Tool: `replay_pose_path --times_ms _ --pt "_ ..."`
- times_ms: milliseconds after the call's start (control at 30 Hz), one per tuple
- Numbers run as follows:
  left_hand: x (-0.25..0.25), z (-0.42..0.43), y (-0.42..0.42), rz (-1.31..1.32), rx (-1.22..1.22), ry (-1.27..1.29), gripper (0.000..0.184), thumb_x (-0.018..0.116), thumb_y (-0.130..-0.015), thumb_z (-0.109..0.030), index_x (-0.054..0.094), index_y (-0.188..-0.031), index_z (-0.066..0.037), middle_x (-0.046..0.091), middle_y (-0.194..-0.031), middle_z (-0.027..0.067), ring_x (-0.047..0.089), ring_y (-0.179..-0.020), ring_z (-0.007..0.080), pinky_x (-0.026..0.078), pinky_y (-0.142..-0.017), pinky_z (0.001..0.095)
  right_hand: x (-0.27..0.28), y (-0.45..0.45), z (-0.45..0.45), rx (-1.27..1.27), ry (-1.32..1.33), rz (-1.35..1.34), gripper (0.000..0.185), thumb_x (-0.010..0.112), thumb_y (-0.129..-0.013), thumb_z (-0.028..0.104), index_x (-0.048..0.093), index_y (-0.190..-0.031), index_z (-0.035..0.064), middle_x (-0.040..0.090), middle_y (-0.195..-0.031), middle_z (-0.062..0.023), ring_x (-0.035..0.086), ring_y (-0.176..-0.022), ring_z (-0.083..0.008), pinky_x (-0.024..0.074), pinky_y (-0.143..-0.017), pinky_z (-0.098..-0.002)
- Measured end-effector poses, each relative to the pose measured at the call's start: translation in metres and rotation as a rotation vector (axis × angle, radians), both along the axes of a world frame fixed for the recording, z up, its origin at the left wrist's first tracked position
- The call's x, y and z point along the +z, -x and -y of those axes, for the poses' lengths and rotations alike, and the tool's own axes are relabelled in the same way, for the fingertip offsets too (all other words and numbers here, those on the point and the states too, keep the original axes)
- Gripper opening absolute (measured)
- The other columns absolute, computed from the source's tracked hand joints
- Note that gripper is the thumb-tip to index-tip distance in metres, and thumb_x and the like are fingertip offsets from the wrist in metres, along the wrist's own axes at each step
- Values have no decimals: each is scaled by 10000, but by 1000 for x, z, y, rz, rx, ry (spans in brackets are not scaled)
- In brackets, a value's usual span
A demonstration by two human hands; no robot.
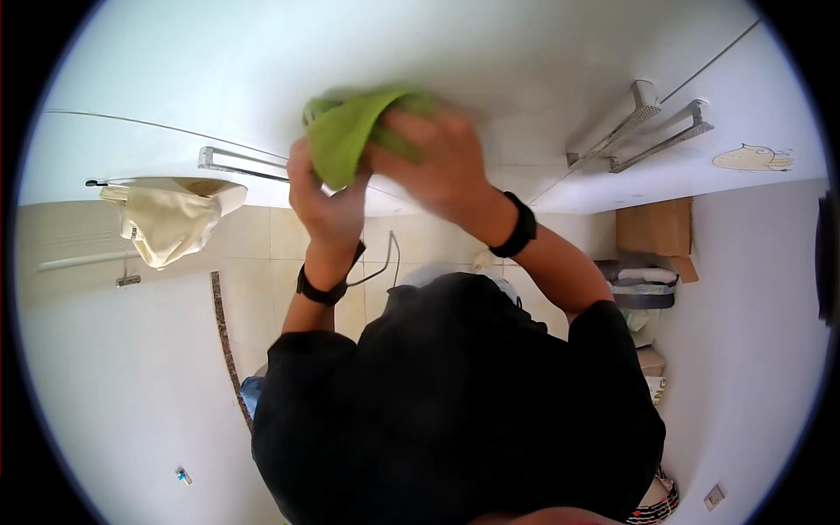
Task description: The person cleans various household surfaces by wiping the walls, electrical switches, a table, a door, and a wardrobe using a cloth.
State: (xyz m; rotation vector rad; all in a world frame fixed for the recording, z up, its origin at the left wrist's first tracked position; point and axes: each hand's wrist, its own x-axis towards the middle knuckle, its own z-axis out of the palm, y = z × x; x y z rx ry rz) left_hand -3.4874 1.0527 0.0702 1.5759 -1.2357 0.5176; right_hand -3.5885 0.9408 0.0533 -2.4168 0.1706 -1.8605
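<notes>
A green cloth point(344, 131) is bunched between my two hands, in front of a white cabinet surface point(525, 79). My left hand point(328, 197) grips the cloth's lower left side, with the thumb and fingers bent round it. On the right, my right hand point(435, 162) is closed on the cloth's other side, its fingers partly hidden and blurred by motion. Each wrist wears a black band. A metal handle point(241, 164) lies just left of my left hand. Two more metal handles point(626, 122) stick out of the cabinet on the right.
A cream cloth bag point(175, 219) hangs at the left. Behind me on the right are a cardboard box point(654, 229) and stacked items point(643, 287) along the wall. A thin cable loop point(391, 254) shows near my left wrist, over the tiled floor point(254, 236).
</notes>
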Motion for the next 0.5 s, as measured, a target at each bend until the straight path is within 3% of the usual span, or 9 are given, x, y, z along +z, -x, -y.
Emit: replay_pose_path --times_ms 100,200,300,367,467,500 --pt "-28 -33 -18 -173 169 -240 418 754 -734 12 569 -1108 -9 644 -1008 125 632 -860 245 507 -755 315 -44 -32 -20 88 -4 -45 355 631 -780 133 671 -1122 216 562 -1152 48 507 -970 -174 449 -787 -283" --pt "-69 -46 -27 -336 138 -392 388 746 -755 -36 574 -1102 -14 647 -901 150 633 -819 300 507 -734 352 -84 -40 -27 208 -41 -183 266 628 -773 114 687 -1031 142 578 -1034 -6 583 -875 -216 505 -631 -339" --pt "-114 -44 -24 -390 138 -548 402 760 -762 -91 570 -1111 -29 646 -927 176 620 -848 362 503 -753 379 -138 -25 -23 218 -68 -433 359 618 -767 125 654 -1122 166 575 -1087 23 549 -933 -190 486 -725 -305" --pt "-117 -26 -4 -398 57 -498 398 776 -752 -102 572 -1086 -32 651 -933 177 628 -860 360 506 -732 379 -139 -3 -11 178 -126 -491 394 626 -749 109 661 -1135 182 574 -1111 57 546 -913 -171 483 -739 -276" --pt "-113 -4 16 -420 -28 -430 423 798 -728 -96 580 -1083 -29 654 -931 172 637 -867 353 514 -707 368 -112 33 11 180 -189 -368 332 629 -774 100 671 -1101 144 604 -1077 12 565 -871 -201 484 -741 -305" --pt "-105 5 25 -396 -62 -348 425 806 -715 -80 596 -1080 -21 654 -946 163 645 -864 344 520 -689 359 -94 44 16 184 -317 -381 313 640 -776 107 669 -1087 127 611 -1063 -13 567 -866 -213 484 -743 -323"
